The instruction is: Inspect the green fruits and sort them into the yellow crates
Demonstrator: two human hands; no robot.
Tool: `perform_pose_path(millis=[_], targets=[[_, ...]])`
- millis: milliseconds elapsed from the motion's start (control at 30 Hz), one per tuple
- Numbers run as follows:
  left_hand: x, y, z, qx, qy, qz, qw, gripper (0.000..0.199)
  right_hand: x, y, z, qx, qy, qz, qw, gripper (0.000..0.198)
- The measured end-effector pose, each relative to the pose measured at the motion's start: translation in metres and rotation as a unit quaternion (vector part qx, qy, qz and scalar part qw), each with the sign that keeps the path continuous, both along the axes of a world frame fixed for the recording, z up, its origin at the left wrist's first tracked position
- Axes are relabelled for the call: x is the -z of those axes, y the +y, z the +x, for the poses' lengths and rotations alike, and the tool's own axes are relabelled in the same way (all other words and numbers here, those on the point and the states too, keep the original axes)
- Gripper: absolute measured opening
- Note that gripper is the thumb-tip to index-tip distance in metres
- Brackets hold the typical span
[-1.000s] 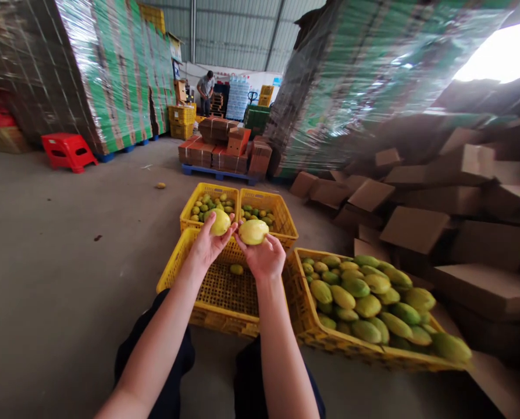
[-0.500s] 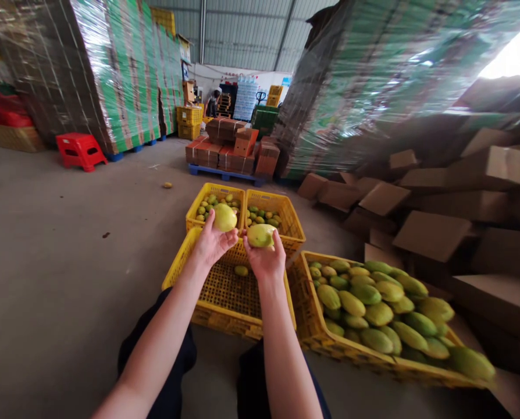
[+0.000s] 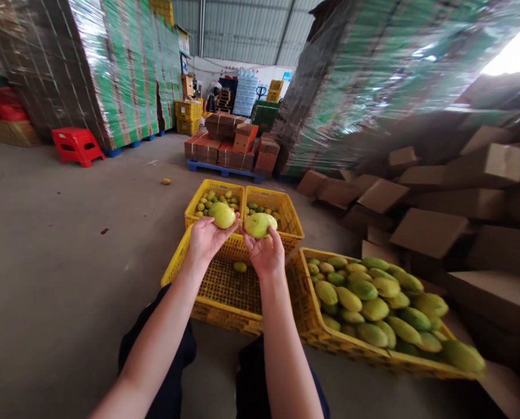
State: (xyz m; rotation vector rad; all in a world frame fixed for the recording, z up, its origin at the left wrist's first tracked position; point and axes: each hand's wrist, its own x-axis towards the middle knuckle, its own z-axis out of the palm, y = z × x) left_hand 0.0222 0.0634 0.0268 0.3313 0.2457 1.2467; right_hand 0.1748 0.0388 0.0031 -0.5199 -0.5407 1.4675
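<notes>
My left hand (image 3: 207,237) holds a yellow-green mango (image 3: 222,215) between thumb and fingers. Close beside it, my right hand (image 3: 265,251) grips a second mango (image 3: 259,224), paler and longer. Both fruits are raised above a yellow plastic crate (image 3: 225,307), where one small mango (image 3: 239,266) lies on the slatted bottom. Beyond it stand two more yellow crates, the left one (image 3: 191,210) and the right one (image 3: 291,216), each with small green and yellow mangoes inside. At the right, a crate (image 3: 306,308) is heaped with larger mangoes (image 3: 376,309).
Loose cardboard boxes (image 3: 430,233) are piled at the right. Flattened cartons (image 3: 231,156) lie on a blue pallet (image 3: 225,171) ahead. A red stool (image 3: 77,146) and a stray mango (image 3: 166,181) are on the floor at the left. A person (image 3: 212,98) is far back.
Both hands have turned the mangoes slightly and lifted the right one a little. The left fingers now lie flatter under their fruit. The view has shifted slightly.
</notes>
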Motion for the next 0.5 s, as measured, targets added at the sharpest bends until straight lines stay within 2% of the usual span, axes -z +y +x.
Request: perform_pose_path(millis=[200, 367, 500], targets=[[0.001, 0.000, 0.005, 0.045, 0.031, 0.001, 0.998, 0.035, 0.000, -0.003, 0.000, 0.019, 0.040, -0.004, 0.999, 0.039], [0.004, -0.011, 0.007, 0.070, -0.010, 0.040, 0.997, 0.047, -0.003, -0.011, 0.000, 0.028, 0.090, 0.010, 0.996, 0.040], [0.003, -0.015, 0.005, 0.093, -0.005, 0.029, 0.995, 0.040, -0.003, -0.013, -0.002, -0.001, 0.083, 0.027, 0.996, 0.043]])
